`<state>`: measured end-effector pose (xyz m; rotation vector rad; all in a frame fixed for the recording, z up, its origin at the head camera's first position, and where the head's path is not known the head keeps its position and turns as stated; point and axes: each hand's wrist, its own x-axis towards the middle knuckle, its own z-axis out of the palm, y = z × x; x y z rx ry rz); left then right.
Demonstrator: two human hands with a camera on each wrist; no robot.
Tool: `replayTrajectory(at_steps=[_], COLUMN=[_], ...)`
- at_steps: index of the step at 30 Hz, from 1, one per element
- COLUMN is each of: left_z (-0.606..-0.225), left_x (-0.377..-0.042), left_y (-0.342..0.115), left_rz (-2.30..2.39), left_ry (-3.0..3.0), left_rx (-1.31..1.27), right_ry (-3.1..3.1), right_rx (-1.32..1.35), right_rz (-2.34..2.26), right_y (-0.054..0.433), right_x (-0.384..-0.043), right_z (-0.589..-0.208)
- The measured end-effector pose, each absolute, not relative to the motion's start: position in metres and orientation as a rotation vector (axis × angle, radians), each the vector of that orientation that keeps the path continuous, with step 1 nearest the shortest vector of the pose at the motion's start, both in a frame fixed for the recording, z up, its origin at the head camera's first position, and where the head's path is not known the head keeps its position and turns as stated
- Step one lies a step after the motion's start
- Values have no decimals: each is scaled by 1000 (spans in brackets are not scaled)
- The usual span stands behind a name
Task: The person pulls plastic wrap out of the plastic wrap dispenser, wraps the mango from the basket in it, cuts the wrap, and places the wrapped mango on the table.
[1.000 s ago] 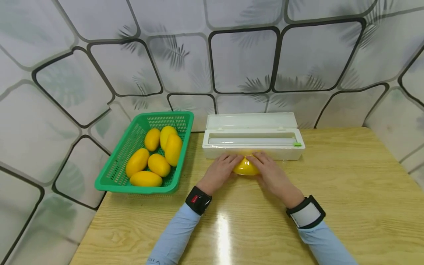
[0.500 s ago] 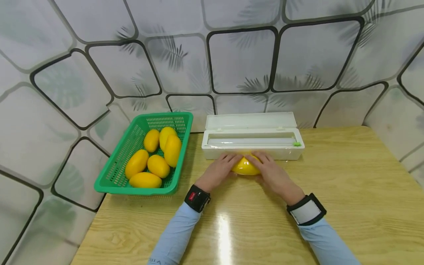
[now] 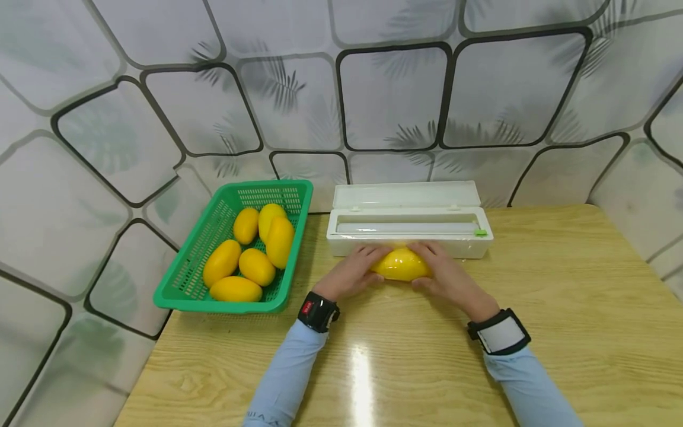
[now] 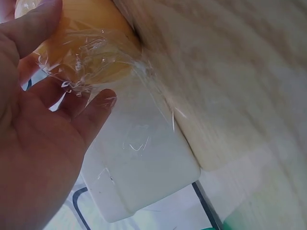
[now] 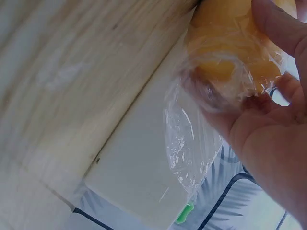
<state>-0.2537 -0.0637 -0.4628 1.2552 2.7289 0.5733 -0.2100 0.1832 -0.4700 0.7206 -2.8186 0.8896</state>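
Note:
A yellow mango [image 3: 401, 265] lies at the front of a white cling film dispenser, with clear cling film [image 5: 180, 139] around it. At its left end my left hand [image 3: 349, 274] grips it, thumb on the near side and fingers over the top. My right hand [image 3: 447, 279] holds the right end in the same way. Crumpled film bunches at the mango's end by the left fingers in the left wrist view. Loose film hangs past the other end in the right wrist view and runs toward the dispenser [image 3: 408, 246].
A green plastic basket [image 3: 171, 296] with several mangoes [image 3: 235, 289] stands to the left on the wooden table [image 3: 427, 379]. The dispenser's lid [image 3: 405, 194] is raised at the back, and a green slider [image 3: 480, 233] sits at its right end. A patterned curtain-like backdrop rises behind.
My hands have spread from the mango's top toward its two ends, so more of the fruit shows between them. The basket and dispenser have stayed in place.

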Motion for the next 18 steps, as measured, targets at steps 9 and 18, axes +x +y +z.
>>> replayTrajectory(at_steps=[9, 18], left_z=[-463, -464], left_x=[-252, -251], left_y=[-65, -65], left_rz=[707, 859], left_ry=[2704, 2638], left_rx=[1161, 1085], right_ry=[-2758, -2833], right_rx=[711, 662], right_rz=[670, 1017], right_y=[185, 193], right_x=[-211, -212], right_z=[-470, -470])
